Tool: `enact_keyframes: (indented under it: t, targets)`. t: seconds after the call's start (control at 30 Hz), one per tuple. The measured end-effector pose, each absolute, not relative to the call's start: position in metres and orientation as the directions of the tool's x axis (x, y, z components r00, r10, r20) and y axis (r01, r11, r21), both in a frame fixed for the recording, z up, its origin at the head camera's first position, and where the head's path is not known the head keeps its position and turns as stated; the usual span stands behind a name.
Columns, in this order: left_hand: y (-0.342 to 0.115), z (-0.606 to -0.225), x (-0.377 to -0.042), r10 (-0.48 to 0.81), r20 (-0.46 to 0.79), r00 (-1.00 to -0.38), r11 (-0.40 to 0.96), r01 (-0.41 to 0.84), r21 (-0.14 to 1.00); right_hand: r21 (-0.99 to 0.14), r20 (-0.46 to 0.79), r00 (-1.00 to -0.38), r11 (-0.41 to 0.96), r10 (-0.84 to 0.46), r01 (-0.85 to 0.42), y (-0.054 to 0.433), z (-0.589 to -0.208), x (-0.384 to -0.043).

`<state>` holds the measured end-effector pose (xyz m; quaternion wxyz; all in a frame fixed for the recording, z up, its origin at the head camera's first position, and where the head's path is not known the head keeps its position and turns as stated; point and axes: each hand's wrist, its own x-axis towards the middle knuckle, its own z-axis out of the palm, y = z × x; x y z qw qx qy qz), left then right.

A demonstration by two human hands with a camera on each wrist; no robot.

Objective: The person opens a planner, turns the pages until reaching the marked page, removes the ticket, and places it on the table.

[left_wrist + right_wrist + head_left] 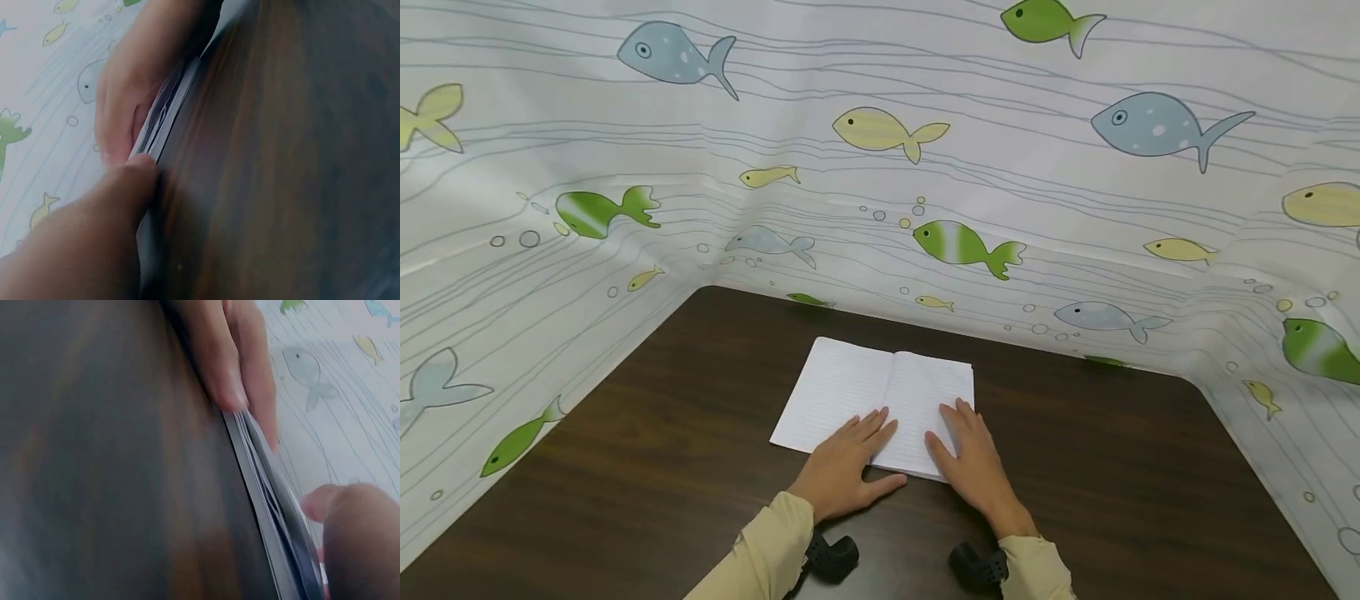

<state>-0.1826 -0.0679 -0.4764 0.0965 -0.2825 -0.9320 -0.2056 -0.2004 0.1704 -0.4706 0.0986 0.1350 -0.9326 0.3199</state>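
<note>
An open notebook (850, 383) with white ruled pages lies flat on the dark wooden table. My left hand (842, 467) rests with its fingers stretched over the lower middle of the notebook, near the fold; its thumb points along the near edge. On the right page lies my right hand (973, 462), fingers extended and thumb apart from them. The left wrist view shows the left thumb (128, 187) right at the notebook's page edge. In the right wrist view, the stacked page edges (262, 487) run between the two hands, slightly fanned.
The brown wood-grain table (662, 400) spreads out on both sides of the notebook. White sheeting (820, 67) printed with green, blue and yellow fish walls the table at the back, left and right. Black wrist devices (833, 558) sit by both cream sleeves (760, 546).
</note>
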Motion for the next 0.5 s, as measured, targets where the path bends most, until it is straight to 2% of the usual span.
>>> enact_keyframes:
  t: [0.23,0.5]
  targets:
    - [-0.066,-0.473,-0.179,0.472,0.275,-0.838,0.737,0.546,0.399,-0.683,0.209,-0.977,0.708,-0.046,-0.179,0.175,-0.462,-0.198]
    - [-0.067,-0.47,-0.176,0.465,0.284,-0.839,0.722,0.545,0.427,-0.692,0.232,-0.973,0.7,-0.016,-0.176,0.171,-0.461,-0.185]
